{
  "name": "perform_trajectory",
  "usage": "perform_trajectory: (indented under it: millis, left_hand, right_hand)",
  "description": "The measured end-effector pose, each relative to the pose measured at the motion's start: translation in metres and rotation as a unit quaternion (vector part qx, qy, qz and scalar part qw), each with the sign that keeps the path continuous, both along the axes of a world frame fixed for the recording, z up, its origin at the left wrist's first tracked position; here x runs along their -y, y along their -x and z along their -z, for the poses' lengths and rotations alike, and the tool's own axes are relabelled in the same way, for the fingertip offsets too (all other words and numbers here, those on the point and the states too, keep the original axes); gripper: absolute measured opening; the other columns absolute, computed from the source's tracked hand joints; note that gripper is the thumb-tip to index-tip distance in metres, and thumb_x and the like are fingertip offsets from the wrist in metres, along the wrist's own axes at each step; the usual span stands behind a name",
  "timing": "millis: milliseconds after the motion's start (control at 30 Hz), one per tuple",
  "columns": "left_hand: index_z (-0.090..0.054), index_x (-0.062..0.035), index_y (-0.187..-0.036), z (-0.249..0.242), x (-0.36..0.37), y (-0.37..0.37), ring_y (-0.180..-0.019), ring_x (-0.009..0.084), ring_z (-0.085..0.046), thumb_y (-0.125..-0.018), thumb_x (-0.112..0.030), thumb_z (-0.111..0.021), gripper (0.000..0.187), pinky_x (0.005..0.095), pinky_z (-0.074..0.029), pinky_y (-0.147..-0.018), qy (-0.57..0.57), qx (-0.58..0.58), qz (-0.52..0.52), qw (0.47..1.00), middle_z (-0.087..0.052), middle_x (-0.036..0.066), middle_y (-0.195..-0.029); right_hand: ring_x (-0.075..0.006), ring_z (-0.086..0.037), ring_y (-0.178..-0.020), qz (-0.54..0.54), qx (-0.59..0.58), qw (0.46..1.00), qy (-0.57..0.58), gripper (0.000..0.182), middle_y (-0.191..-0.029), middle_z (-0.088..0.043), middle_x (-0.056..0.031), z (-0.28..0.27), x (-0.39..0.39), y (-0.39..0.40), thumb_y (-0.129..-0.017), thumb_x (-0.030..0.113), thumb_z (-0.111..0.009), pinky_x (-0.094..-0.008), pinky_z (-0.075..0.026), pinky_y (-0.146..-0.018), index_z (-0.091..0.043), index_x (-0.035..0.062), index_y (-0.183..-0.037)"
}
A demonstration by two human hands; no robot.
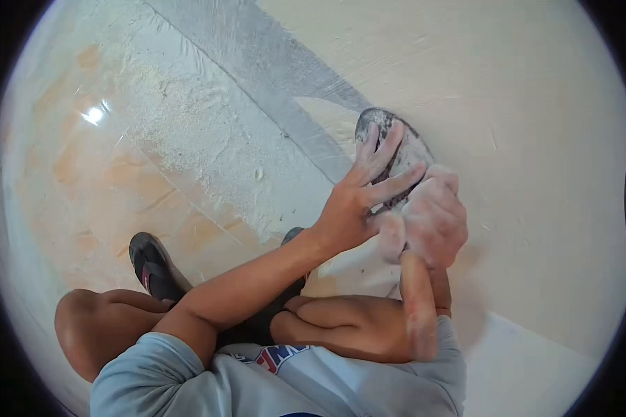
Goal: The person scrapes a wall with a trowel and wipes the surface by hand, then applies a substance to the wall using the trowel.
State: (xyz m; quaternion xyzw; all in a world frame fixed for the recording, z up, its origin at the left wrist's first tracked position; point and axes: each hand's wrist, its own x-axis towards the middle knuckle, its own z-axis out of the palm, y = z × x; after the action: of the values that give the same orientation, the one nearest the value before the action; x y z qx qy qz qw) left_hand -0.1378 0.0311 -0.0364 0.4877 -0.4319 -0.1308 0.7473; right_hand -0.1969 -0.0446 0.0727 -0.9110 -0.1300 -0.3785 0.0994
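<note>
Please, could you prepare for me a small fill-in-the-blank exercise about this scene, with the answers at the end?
The ____ hand spreads its fingers over the dark oval tool.
The ____ hand is curled at the tool's near end.
The shirt has ____ sleeves.
Pale powder lies scattered on the tiled ____.

Missing words: left; right; short; floor.

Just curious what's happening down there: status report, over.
Left hand: fingers spread on dusty dark tool. Right hand: closed on blurred tan handle. Pale debris aside, not blocking tool.
</note>
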Motion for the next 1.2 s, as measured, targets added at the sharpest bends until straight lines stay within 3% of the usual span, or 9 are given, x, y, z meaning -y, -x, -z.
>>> perform_trajectory:
  millis: [67, 133, 167, 300, 367, 667, 700, 1000, 1200]
  left_hand:
    - [-0.067, -0.0208, -0.141, 0.008, 0.004, 0.002, -0.155, 0.0515, -0.019, -0.077, -0.007, -0.075, 0.066, 0.0562, -0.022, -0.126, 0.053, -0.001, 0.016, 0.998, -0.029, 0.019, -0.169]
    - [-0.065, -0.0237, -0.143, -0.001, -0.005, 0.003, -0.156, 0.0504, -0.018, -0.075, -0.007, -0.074, 0.071, 0.0562, -0.021, -0.126, 0.06, -0.013, 0.058, 0.996, -0.028, 0.016, -0.17]
    - [-0.065, -0.0237, -0.143, -0.003, -0.006, 0.0, -0.156, 0.0504, -0.018, -0.075, -0.007, -0.074, 0.071, 0.0562, -0.021, -0.126, 0.059, -0.013, 0.058, 0.997, -0.028, 0.016, -0.17]
    - [-0.066, -0.0271, -0.142, -0.003, -0.002, 0.005, -0.156, 0.0502, -0.018, -0.072, 0.0, -0.074, 0.076, 0.0552, -0.025, -0.125, 0.056, -0.02, 0.056, 0.997, -0.028, 0.012, -0.171]
    - [-0.066, -0.0279, -0.142, -0.008, 0.0, 0.008, -0.156, 0.0506, -0.018, -0.072, 0.003, -0.074, 0.077, 0.0554, -0.028, -0.124, 0.054, 0.0, 0.042, 0.998, -0.028, 0.013, -0.17]
    - [-0.065, -0.0223, -0.143, 0.001, 0.004, 0.01, -0.155, 0.0503, -0.021, -0.082, -0.014, -0.076, 0.063, 0.0545, -0.023, -0.125, 0.046, -0.006, 0.013, 0.999, -0.028, 0.017, -0.17]
    - [-0.065, -0.0211, -0.144, 0.002, 0.003, 0.007, -0.156, 0.0497, -0.019, -0.082, -0.014, -0.076, 0.063, 0.0539, -0.022, -0.126, 0.001, -0.018, 0.002, 1.0, -0.028, 0.018, -0.17]
    - [-0.065, -0.0222, -0.143, 0.004, 0.004, 0.009, -0.156, 0.0503, -0.019, -0.082, -0.019, -0.079, 0.063, 0.0553, -0.021, -0.126, 0.042, -0.003, 0.031, 0.999, -0.027, 0.017, -0.17]
    - [-0.064, -0.0226, -0.145, 0.004, 0.005, 0.008, -0.155, 0.0514, -0.021, -0.082, -0.013, -0.077, 0.065, 0.055, -0.027, -0.124, 0.015, 0.005, 0.004, 1.0, -0.029, 0.018, -0.169]
  right_hand:
    - [-0.0199, -0.044, -0.055, 0.004, 0.079, 0.996, -0.031, 0.029, -0.059, -0.043, 0.001, 0.007, -0.01, 0.002, -0.076, 0.004, -0.073, -0.0365, -0.038, -0.059, -0.049, 0.0121, -0.063]
    - [-0.0231, -0.046, -0.059, 0.025, -0.102, 0.994, 0.035, 0.018, -0.063, -0.047, -0.0019, -0.025, -0.023, 0.008, -0.07, 0.007, -0.073, -0.0416, -0.044, -0.064, -0.055, 0.0057, -0.07]
    - [-0.0223, -0.046, -0.059, 0.044, -0.104, 0.993, 0.031, 0.019, -0.063, -0.048, -0.0022, -0.024, -0.022, 0.012, -0.071, 0.007, -0.072, -0.0412, -0.044, -0.065, -0.054, 0.0055, -0.068]
    - [-0.021, -0.045, -0.056, 0.025, -0.091, 0.995, 0.039, 0.021, -0.06, -0.046, -0.0016, -0.02, -0.018, 0.01, -0.075, 0.008, -0.071, -0.0396, -0.041, -0.062, -0.053, 0.0057, -0.066]
    - [-0.0175, -0.04, -0.051, 0.036, -0.043, 0.998, 0.017, 0.027, -0.054, -0.041, 0.0023, -0.021, -0.017, 0.011, -0.079, 0.007, -0.069, -0.0342, -0.036, -0.06, -0.049, 0.0111, -0.061]
    - [-0.0212, -0.045, -0.056, 0.049, -0.093, 0.993, 0.044, 0.028, -0.058, -0.039, 0.0007, -0.021, -0.015, 0.006, -0.073, 0.002, -0.071, -0.0375, -0.042, -0.062, -0.048, 0.0123, -0.06]
    - [-0.0207, -0.046, -0.056, 0.029, -0.076, 0.996, 0.026, 0.028, -0.058, -0.039, 0.0009, -0.009, -0.003, 0.0, -0.074, 0.004, -0.071, -0.0369, -0.042, -0.062, -0.048, 0.0123, -0.06]
    - [-0.0196, -0.04, -0.052, 0.014, -0.05, 0.998, 0.021, 0.029, -0.058, -0.039, 0.0007, -0.013, -0.008, 0.003, -0.075, 0.004, -0.071, -0.0353, -0.039, -0.061, -0.047, 0.0098, -0.06]
    - [-0.02, -0.042, -0.053, 0.013, -0.045, 0.999, -0.002, 0.029, -0.059, -0.04, 0.0003, -0.014, -0.007, 0.003, -0.074, 0.0, -0.07, -0.0362, -0.041, -0.061, -0.045, 0.01, -0.062]
